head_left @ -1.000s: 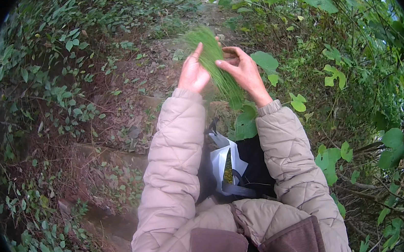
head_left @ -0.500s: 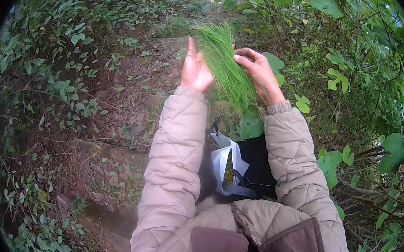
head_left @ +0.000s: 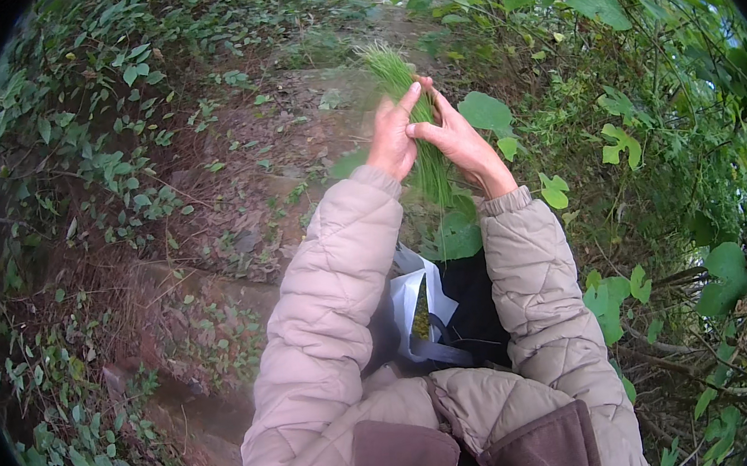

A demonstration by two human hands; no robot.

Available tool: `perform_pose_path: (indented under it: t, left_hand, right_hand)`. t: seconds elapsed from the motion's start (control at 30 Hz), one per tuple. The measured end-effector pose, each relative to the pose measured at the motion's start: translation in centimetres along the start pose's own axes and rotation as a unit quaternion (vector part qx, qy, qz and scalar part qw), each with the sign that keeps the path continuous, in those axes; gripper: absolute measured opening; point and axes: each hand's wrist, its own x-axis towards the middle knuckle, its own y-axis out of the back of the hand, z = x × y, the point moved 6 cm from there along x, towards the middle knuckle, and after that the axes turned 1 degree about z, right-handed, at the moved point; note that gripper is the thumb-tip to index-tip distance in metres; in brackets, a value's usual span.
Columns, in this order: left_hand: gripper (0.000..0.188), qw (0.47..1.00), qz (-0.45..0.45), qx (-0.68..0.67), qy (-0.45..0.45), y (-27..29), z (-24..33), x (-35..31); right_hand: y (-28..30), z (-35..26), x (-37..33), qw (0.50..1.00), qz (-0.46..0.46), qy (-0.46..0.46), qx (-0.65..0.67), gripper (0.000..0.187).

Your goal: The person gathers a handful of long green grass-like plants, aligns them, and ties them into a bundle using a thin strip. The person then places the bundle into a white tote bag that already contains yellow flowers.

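A bunch of fine, bright green grass blades [head_left: 392,69] is held between both hands, out in front of me. My left hand [head_left: 393,140] grips it from the left side, thumb lying across the blades. From the right, my right hand [head_left: 464,143] presses against it with the thumb toward me and the fingers behind. The paler tips stick out beyond the fingertips, and the other end hangs down between my wrists. Part of the bunch is hidden by the hands.
A white bag [head_left: 412,297] with something yellow-green inside sits low between my forearms. Broad-leaved vines [head_left: 624,147] crowd the right side. Leafy undergrowth [head_left: 111,160] covers the left. A dirt path with step-like edges [head_left: 197,283] and dead leaves runs through the middle.
My left hand has moved right and closed round the grass from an open palm. The spread blades are now gathered into a narrower bunch, and my two hands have come together.
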Motion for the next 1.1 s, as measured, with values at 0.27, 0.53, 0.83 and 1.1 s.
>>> perform_pose_path:
  t: [0.27,0.53,0.83,1.1]
  left_hand:
    - [0.039,0.935,-0.030,0.334,-0.112,-0.9,1.5,-0.1]
    - [0.020,0.991,0.059,-0.119,-0.006,2.4,3.1,0.9]
    - [0.029,0.957,0.036,-0.286,0.008,6.2,4.3,2.8]
    - [0.033,0.967,0.030,-0.251,-0.018,7.5,4.9,3.1]
  right_hand:
    - [1.3,1.4,-0.5,0.997,0.016,-0.043,-0.065,0.042]
    - [2.3,1.3,-1.7,0.951,-0.043,-0.029,-0.306,0.033]
    - [1.1,0.3,-2.4,0.972,-0.142,-0.080,-0.171,0.037]
    - [2.3,-0.5,-3.2,0.954,-0.166,-0.148,-0.203,0.034]
